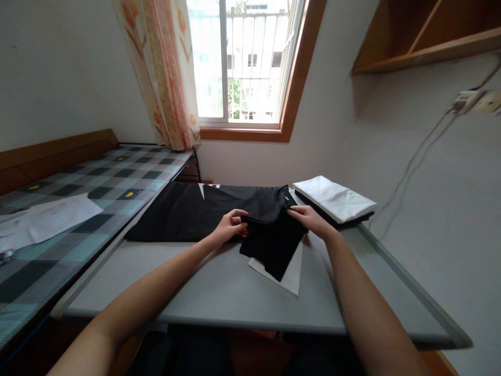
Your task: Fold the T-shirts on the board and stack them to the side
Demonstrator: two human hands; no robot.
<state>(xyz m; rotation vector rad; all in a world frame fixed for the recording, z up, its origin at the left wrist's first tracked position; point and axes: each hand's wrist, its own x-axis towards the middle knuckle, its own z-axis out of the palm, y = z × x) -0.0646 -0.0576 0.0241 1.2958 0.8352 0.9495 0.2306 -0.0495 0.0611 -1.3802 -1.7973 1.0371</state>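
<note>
A black T-shirt (183,211) lies folded lengthwise across the table, a small white print showing on its far side. Its collar end is at the right, and a sleeve (270,245) hangs towards me. With its fingers closed, my left hand (230,225) pinches the near folded edge beside the sleeve. My right hand (307,216) grips the shirt at the shoulder, close to the collar. Under the sleeve, a flat white piece (293,274) sticks out; whether it is card or cloth I cannot tell. Some fingertips are hidden by the fabric.
A stack of folded white and black cloth (334,198) sits at the table's back right corner. The grey table (203,297) stands beside a bed with a checked cover (97,183) and papers (50,219). A cable (410,162) hangs along the right wall, below a wooden shelf (422,52).
</note>
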